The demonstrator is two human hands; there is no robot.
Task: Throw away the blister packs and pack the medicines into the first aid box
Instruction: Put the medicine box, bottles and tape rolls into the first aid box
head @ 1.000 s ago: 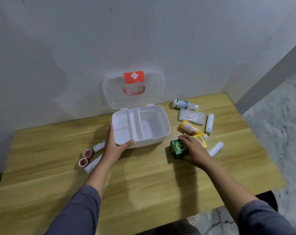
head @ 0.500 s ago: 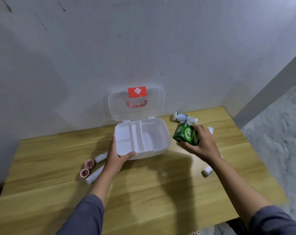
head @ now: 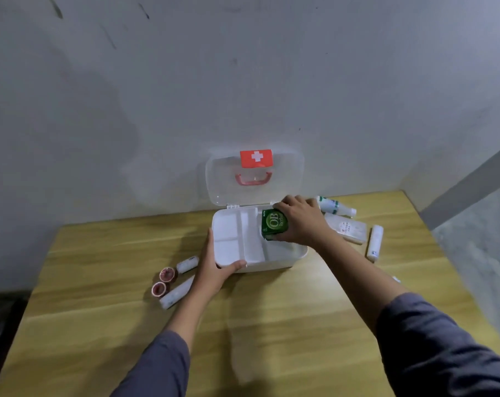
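Wooden table (head: pixel 271 325) against grey wall (head: pixel 185 96)

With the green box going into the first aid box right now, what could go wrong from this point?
1. The green box is held tilted by the right hand over the large right compartment; it may land askew on a divider and stop the lid closing.
2. The left hand steadies only the front-left corner of the first aid box, so a push could slide it toward the bottle and flat pack.
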